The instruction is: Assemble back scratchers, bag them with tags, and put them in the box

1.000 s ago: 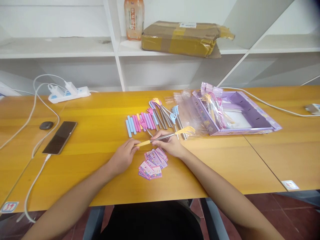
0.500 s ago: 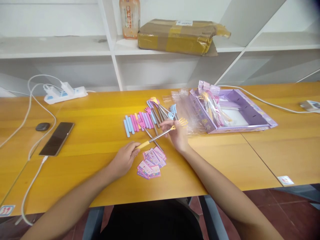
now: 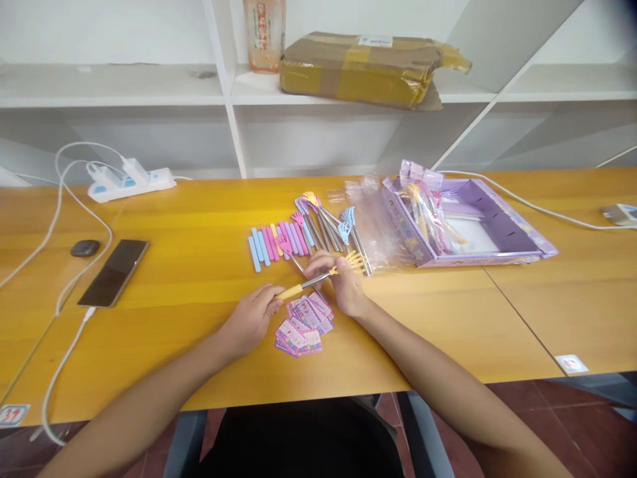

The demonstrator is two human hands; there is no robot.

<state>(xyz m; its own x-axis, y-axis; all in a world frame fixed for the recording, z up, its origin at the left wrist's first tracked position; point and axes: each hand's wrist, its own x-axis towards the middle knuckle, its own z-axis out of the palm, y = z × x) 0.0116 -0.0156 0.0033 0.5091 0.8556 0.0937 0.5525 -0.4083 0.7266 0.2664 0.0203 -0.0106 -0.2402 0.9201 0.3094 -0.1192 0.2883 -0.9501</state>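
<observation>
A yellow back scratcher (image 3: 313, 281) with a metal rod and a hand-shaped head lies slantwise between my two hands. My left hand (image 3: 255, 312) is closed round its yellow handle. Near the yellow claw head, my right hand (image 3: 343, 285) grips the rod between thumb and fingers. Just below the rod lies a loose pile of pink and purple printed cards (image 3: 303, 325). Behind my hands is a row of blue, pink, yellow and purple handle sleeves (image 3: 279, 242). Beside them are several metal rods (image 3: 326, 229) with coloured claw heads, partly hidden by my right hand.
Clear plastic bags (image 3: 375, 226) lie left of a purple cardboard box (image 3: 423, 259) holding bagged back scratchers. At left are a phone (image 3: 114, 273), a small black object (image 3: 85, 248), cables and a power strip (image 3: 132, 186). A taped carton (image 3: 363, 70) and orange bottle (image 3: 265, 36) occupy the shelf.
My right hand has moved left and toward me, closer to my left hand. Less of the back scratcher's metal rod shows between handle and head. My left hand has barely moved.
</observation>
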